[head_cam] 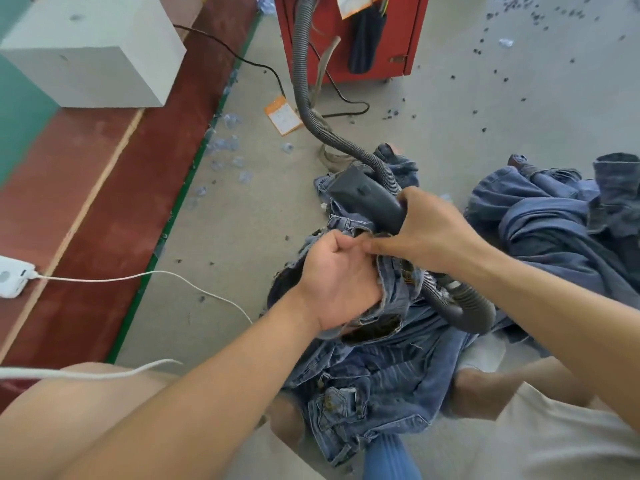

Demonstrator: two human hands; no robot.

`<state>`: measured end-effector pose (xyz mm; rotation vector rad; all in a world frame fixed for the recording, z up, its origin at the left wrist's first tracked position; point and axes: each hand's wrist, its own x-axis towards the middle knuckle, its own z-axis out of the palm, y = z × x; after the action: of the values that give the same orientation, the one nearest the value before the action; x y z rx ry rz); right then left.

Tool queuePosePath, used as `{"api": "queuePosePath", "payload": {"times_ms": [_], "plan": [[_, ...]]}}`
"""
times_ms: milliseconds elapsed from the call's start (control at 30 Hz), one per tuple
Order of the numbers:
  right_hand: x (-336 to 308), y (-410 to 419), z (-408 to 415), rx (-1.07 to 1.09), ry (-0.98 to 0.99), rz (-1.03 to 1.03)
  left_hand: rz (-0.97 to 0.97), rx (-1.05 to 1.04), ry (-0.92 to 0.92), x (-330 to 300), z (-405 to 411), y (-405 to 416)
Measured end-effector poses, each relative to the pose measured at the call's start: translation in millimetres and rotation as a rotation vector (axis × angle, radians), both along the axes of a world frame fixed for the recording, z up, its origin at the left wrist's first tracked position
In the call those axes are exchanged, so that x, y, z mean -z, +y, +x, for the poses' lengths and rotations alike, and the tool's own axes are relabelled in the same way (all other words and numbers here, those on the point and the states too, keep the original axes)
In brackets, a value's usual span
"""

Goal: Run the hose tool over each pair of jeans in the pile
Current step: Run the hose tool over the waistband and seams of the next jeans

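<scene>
Our left hand (337, 275) clenches the jeans (388, 358) waistband; our right hand (433, 233) grasps the nozzle (363, 194). We should keep the denim taut under it.

Grey floor (485, 109) — heaped jeans (554, 216), orange card (284, 116), dark scraps (498, 72), hose (325, 129)

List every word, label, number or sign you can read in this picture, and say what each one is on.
No text here can be read.
Orange and white card on the floor: carries a printed grid, too blurred to read.
Orange and white tag hanging on the red cabinet: print too blurred to read.
Jeans on the lap: metal buttons and rivets show no legible marking.
Nozzle of the hose tool: no marking visible.
</scene>
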<state>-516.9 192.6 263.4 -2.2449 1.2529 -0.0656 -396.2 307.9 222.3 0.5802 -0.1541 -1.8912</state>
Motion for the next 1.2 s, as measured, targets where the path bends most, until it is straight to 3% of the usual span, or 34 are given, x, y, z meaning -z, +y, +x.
{"api": "queuePosePath", "payload": {"times_ms": [67, 133, 233, 267, 300, 333, 433, 600, 700, 833, 933, 1000, 1100, 1200], "plan": [[0, -4, -2, 0.029, -0.035, -0.013, 0.045, 0.058, -0.37, 1, 9, -5], [-2, -8, -6, 0.105, -0.101, 0.081, 0.095, 0.106, -0.956, 3, 20, -10], [-8, -19, -15, 0.213, -0.265, 0.371, 0.076, -0.192, -1.994, 11, 34, -5], [-10, -24, -18, 0.225, -0.296, 0.454, 0.084, -0.312, -2.208, 16, 39, -2], [-13, -30, -21, 0.23, -0.312, 0.523, 0.09, -0.34, -2.278, 21, 43, -1], [-15, -34, -24, 0.233, -0.32, 0.585, 0.101, -0.256, -2.178, 22, 48, -4], [-18, -44, -32, 0.263, -0.331, 0.732, 0.021, 0.08, -1.38, 15, 57, -14], [-15, -55, -34, 0.347, -0.287, 0.737, -0.034, 0.159, -1.014, 9, 45, -16], [-13, -47, -29, 0.273, -0.191, 0.586, 0.042, 0.136, -0.944, 4, 37, -17], [-31, -45, -34, 0.035, -0.137, 0.184, 0.284, -0.071, -0.79, 4, 37, -22], [-62, -58, -53, -0.132, -0.119, -0.057, 0.292, -0.084, -0.791, 4, 42, -25], [-79, -63, -67, -0.224, -0.002, -0.084, 0.271, -0.079, -0.79, 3, 42, -26], [-85, -56, -70, -0.291, 0.196, 0.052, 0.23, -0.056, -0.828, 4, 38, -26], [-79, -50, -53, -0.355, 0.201, 0.085, 0.17, 0.008, -0.906, 5, 33, -25]]}}
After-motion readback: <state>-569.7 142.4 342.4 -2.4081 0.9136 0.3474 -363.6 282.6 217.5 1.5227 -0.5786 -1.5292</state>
